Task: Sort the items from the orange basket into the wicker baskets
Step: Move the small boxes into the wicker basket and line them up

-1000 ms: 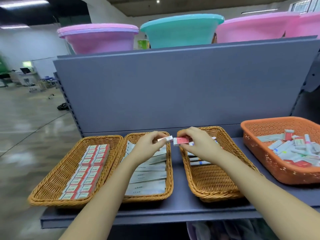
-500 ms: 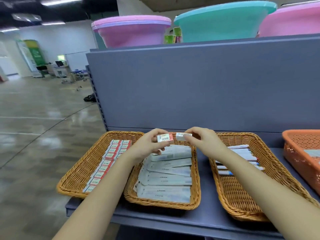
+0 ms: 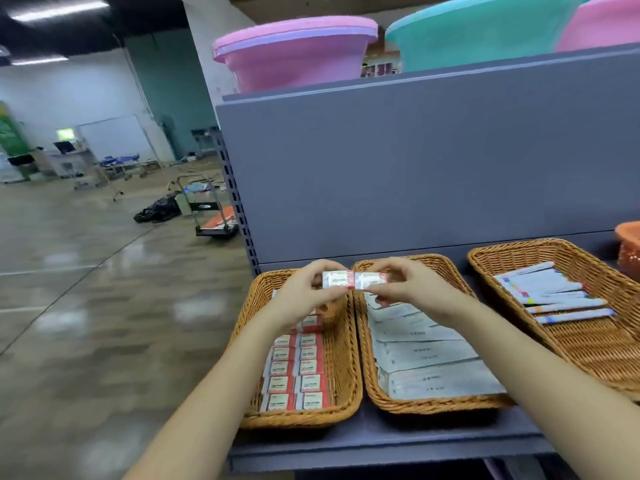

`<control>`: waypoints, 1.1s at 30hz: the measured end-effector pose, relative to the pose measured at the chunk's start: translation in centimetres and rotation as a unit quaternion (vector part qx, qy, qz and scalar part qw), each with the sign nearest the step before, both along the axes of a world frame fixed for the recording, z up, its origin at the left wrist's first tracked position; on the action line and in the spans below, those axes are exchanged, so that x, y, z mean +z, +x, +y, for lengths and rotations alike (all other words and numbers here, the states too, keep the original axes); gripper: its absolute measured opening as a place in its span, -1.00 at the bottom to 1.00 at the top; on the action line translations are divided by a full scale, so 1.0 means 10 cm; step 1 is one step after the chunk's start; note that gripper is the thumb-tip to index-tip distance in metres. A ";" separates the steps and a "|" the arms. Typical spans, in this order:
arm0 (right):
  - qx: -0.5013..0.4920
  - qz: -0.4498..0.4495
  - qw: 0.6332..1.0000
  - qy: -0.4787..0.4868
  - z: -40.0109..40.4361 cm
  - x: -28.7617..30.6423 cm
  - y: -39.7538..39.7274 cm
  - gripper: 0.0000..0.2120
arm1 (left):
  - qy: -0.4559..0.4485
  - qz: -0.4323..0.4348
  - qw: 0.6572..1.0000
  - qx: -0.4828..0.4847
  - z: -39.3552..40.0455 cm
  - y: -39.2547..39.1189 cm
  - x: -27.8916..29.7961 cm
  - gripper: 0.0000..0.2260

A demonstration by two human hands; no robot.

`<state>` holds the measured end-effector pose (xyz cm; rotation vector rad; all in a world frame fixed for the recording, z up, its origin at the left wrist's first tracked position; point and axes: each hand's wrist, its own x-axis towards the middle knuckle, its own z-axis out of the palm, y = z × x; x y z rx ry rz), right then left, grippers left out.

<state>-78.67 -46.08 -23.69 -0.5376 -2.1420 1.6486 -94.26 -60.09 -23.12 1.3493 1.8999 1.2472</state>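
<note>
My left hand (image 3: pixel 304 299) pinches a small red-and-white box (image 3: pixel 335 279), and my right hand (image 3: pixel 412 292) pinches a second one (image 3: pixel 369 280). The two boxes meet end to end above the back of the left wicker basket (image 3: pixel 343 379), which holds rows of the same small boxes (image 3: pixel 298 372). The middle wicker basket (image 3: pixel 369 368) holds flat white packets (image 3: pixel 426 355). The right wicker basket (image 3: pixel 588 351) holds long white tubes (image 3: pixel 554 296). Only a corner of the orange basket (image 3: pixel 628 247) shows at the right edge.
The baskets stand on a grey shelf (image 3: pixel 381 441) with a grey back panel (image 3: pixel 415 168). Pink (image 3: pixel 294 53) and teal (image 3: pixel 478 32) tubs sit on the shelf above. Open floor lies to the left, with a trolley (image 3: pixel 211 216) farther back.
Both hands carried their small boxes leftward, from over the right and middle baskets to over the left basket. The view panned left and the orange basket slid almost out of view.
</note>
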 end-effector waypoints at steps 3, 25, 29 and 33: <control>-0.013 -0.037 0.998 0.052 -0.15 -0.02 -0.12 -0.72 | -0.002 0.014 1.000 -0.016 -0.12 -0.14 -0.04 -0.79; 0.015 -0.180 0.898 0.402 -0.48 -0.19 -0.79 -0.65 | -0.139 0.283 0.949 0.025 -0.56 -0.77 -0.34 -0.68; 0.027 -0.215 0.871 0.441 -0.60 -0.24 -0.86 -0.63 | -0.170 0.349 0.921 -0.013 -0.63 -0.81 -0.38 -0.64; 0.043 -0.250 0.852 0.457 -0.73 -0.29 -0.89 -0.67 | -0.165 0.393 0.904 -0.039 -0.62 -0.76 -0.44 -0.67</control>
